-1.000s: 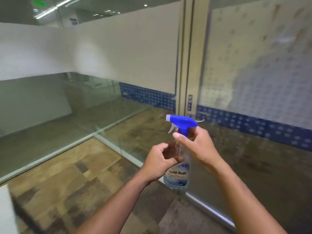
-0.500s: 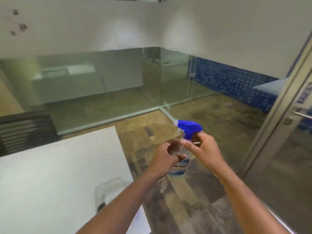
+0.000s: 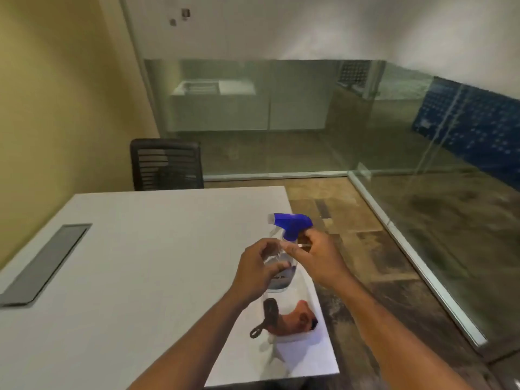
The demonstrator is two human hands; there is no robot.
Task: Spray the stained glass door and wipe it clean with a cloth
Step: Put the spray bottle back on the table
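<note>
I hold a clear spray bottle [image 3: 281,280] with a blue trigger head [image 3: 292,222] above the right end of a white table [image 3: 126,263]. My left hand [image 3: 254,270] wraps around the bottle's body. My right hand [image 3: 318,257] pinches its neck just below the blue head. An orange-red cloth [image 3: 295,319] lies in a clear plastic tub [image 3: 292,340] on the table, right under my hands, beside a dark strap [image 3: 266,316]. The glass door is out of view.
A black mesh chair [image 3: 167,164] stands at the table's far end by the yellow wall. A grey cable hatch [image 3: 47,263] is set into the tabletop at left. Glass partitions [image 3: 422,178] with metal floor rails run behind and to the right over the tiled floor.
My view has swung left, away from the glass door and over to the white table. Both hands have kept hold of the spray bottle, which now hangs over the tub with the cloth.
</note>
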